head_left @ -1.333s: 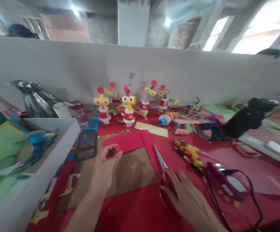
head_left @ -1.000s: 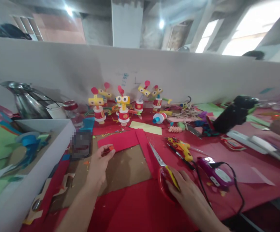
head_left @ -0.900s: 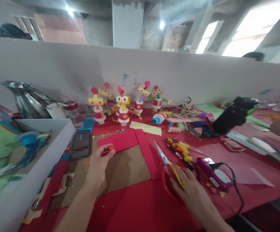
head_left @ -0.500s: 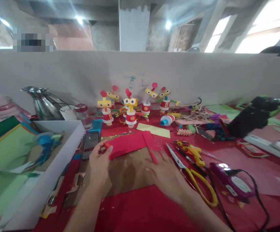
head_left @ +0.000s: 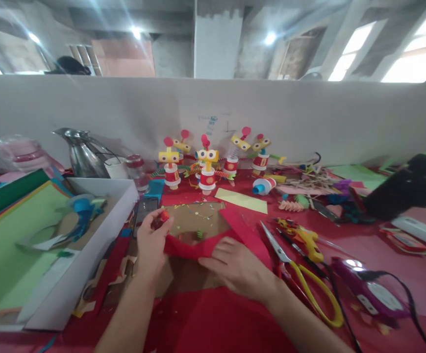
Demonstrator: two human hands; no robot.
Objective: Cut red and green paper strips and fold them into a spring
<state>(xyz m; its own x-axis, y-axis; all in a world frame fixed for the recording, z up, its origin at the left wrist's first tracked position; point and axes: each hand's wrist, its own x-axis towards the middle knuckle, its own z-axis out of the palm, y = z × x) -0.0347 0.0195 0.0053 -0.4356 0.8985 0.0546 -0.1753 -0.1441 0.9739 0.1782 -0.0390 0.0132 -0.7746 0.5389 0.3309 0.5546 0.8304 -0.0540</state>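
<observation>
A sheet of red paper (head_left: pixel 188 247) hangs bent between my hands over a brown cardboard mat (head_left: pixel 194 220). My left hand (head_left: pixel 152 240) is closed at the sheet's left end; a small orange-red piece (head_left: pixel 165 215) shows at its fingertips, its kind unclear. With curled fingers, my right hand (head_left: pixel 233 262) grips the paper's near edge, and the rest of the sheet spreads behind it to the right. Tiny paper scraps and a small green coil (head_left: pixel 199 234) lie on the mat. More red paper (head_left: pixel 231 318) lies nearest my body.
Yellow-handled scissors (head_left: pixel 308 289), a yellow glue gun (head_left: pixel 310 242) and a purple device with a cord (head_left: pixel 370 289) lie on the right. A white box (head_left: pixel 87 245) of coloured paper stands left. Several paper-cup figures (head_left: pixel 207 179) stand behind, near a pale yellow strip (head_left: pixel 241 201).
The red paper has come toward my body and bent, uncovering the mat's far part. My right hand has gone from lying spread to gripping the paper. The view has turned slightly left.
</observation>
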